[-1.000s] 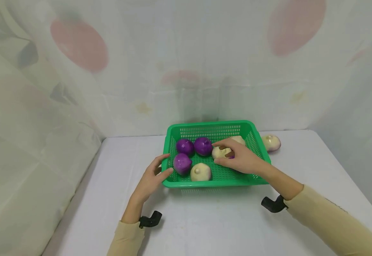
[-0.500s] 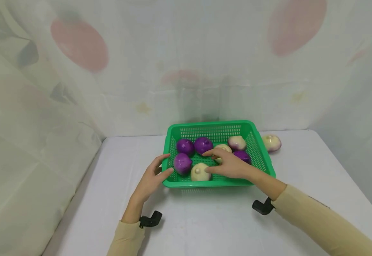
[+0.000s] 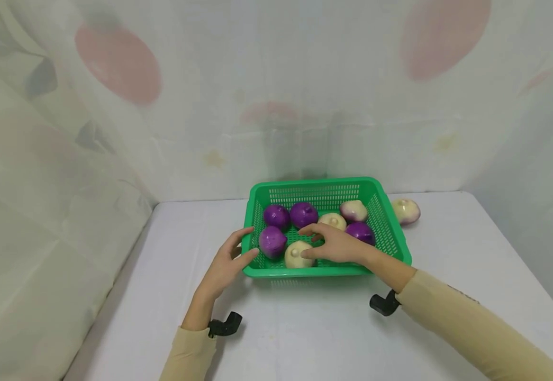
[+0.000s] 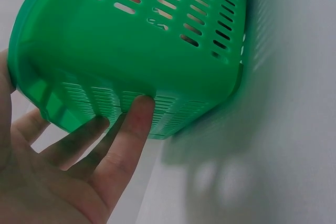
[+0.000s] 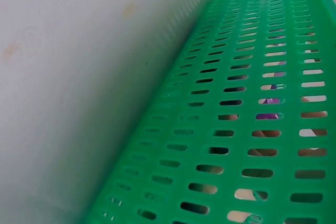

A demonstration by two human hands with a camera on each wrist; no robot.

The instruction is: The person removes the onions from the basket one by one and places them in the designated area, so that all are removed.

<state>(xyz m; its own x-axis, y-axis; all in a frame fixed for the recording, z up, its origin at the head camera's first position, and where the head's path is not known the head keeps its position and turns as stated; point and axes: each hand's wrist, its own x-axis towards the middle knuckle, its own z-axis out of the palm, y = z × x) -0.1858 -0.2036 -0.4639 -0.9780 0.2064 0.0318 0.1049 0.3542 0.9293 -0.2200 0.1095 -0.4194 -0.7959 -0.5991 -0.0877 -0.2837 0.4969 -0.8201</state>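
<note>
My left hand (image 3: 224,270) grips the left side of a green slotted plastic basket (image 3: 324,271). Its thumb lies over the rim, while the fingers (image 4: 121,161) press the outer wall in the left wrist view. My right hand (image 3: 335,243) hovers inside the basket, fingers spread. Its thumb overlaps a cream onion-like vegetable (image 3: 294,260) near the front wall, and the index finger extends beyond it. Two purple ones, a back-left one (image 3: 276,217) and a front-left one (image 3: 272,242), lie at the left. Basket slots in the right wrist view mostly hide the right hand.
Also in the basket are a purple vegetable (image 3: 304,214) at the back, a cream one (image 3: 332,220), a cream-and-purple one (image 3: 354,210) and a purple one (image 3: 361,233). Outside it, another cream-and-purple one (image 3: 406,211) lies on the white table (image 3: 314,328). A patterned curtain (image 3: 276,95) hangs behind.
My right hand has moved left and toward the front of the basket, uncovering the vegetables at the right. My left hand has stayed at the basket's left side.
</note>
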